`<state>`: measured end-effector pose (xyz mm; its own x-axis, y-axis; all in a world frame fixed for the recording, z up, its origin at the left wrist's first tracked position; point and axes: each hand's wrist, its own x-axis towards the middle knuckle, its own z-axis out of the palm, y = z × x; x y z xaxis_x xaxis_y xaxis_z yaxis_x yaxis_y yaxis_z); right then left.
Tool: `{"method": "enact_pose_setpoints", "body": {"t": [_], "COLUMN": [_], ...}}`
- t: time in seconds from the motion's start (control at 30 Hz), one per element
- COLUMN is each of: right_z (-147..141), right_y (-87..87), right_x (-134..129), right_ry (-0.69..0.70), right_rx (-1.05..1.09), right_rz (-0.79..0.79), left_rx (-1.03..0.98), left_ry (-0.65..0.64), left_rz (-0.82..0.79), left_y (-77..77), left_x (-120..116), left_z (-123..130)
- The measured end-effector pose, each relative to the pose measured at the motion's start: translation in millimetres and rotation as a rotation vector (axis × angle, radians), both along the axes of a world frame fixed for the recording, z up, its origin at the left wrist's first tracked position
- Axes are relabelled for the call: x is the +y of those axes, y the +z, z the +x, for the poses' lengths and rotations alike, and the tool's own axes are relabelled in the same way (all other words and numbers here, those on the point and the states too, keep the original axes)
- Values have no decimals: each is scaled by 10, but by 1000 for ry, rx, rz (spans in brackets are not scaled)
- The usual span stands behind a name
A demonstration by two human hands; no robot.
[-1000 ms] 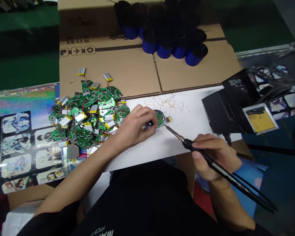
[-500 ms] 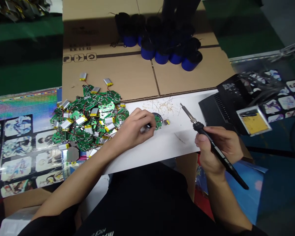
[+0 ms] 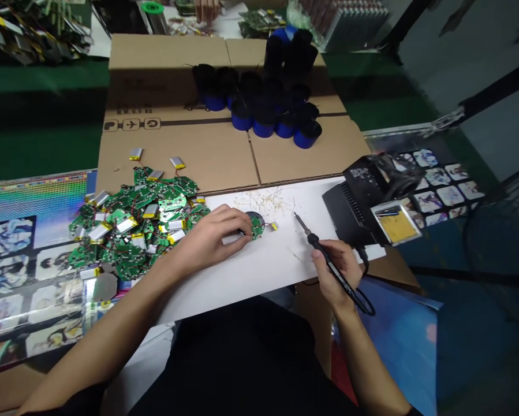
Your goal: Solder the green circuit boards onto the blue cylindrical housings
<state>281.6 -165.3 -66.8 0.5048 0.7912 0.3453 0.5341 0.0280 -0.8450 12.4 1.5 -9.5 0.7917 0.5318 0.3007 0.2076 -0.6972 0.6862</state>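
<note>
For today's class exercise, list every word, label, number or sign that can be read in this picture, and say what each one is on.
"N.W. 6.9 KG": printed on the cardboard box, small but legible.
Airplane sign: among the printed pictograms on that cardboard.
Panel markings on the black soldering station: too small to read.
Labels on the pouch batteries: too small to read.

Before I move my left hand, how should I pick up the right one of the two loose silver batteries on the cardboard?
Pinch the battery by its long edges from straight above. It lies flat on the cardboard, so nothing is there to get under, and the long sides give most grip. Avoid the yellow end.
</note>
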Motion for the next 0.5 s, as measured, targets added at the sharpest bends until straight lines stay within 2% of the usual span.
{"method": "enact_pose_setpoints", "body": {"t": [0.1,0.23,0.37,0.5], "right_z": [15,54,93,89], "right_y": [3,-65,-135,-103], "right_x": [2,-11,-27,-28], "right_ry": [36,51,37,23], "right_rx": [-13,-2,31,66], "right_rz": [-18,-51,-79,-83], "left_rx": [40,135,238,284], "left_ry": [1,108,140,117], "left_rz": [11,-7,-63,-124], "left_y": [71,122,56,-17], "left_x": [22,-3,-37,-57], "left_z": [-38,-61,-34,49]}}
